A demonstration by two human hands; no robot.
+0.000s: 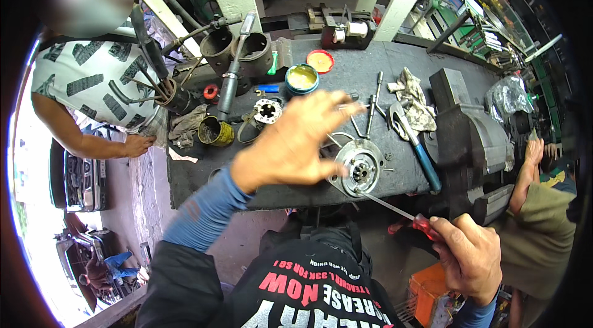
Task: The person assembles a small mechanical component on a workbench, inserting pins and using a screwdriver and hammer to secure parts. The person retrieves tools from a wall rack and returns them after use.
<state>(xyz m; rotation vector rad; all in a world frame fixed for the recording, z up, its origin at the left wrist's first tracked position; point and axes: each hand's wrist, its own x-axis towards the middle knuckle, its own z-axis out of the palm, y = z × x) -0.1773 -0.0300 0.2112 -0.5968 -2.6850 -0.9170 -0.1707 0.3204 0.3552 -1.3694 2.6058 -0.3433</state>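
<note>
My right hand [466,257] is wrapped round the red handle of a screwdriver [425,227]. Its long shaft slants up to the left, and the tip meets the lower rim of a round metal housing [369,158] with a toothed centre. This housing lies near the front edge of the dark workbench [290,195]. Above its left side hovers my left hand [290,136], fingers spread and slightly blurred, with nothing visible in them. The left hand hides part of the bench behind it. A slotted metal ring [267,110] rests left of that hand.
Beyond sit a grease tub [302,78] and its red lid [320,61]. To the right lie a ratchet [375,104], a rag [412,102], a blue-handled wrench [425,164] and a large vise [469,130]. One person [99,81] stands at left; another person's hand [533,151] shows at right.
</note>
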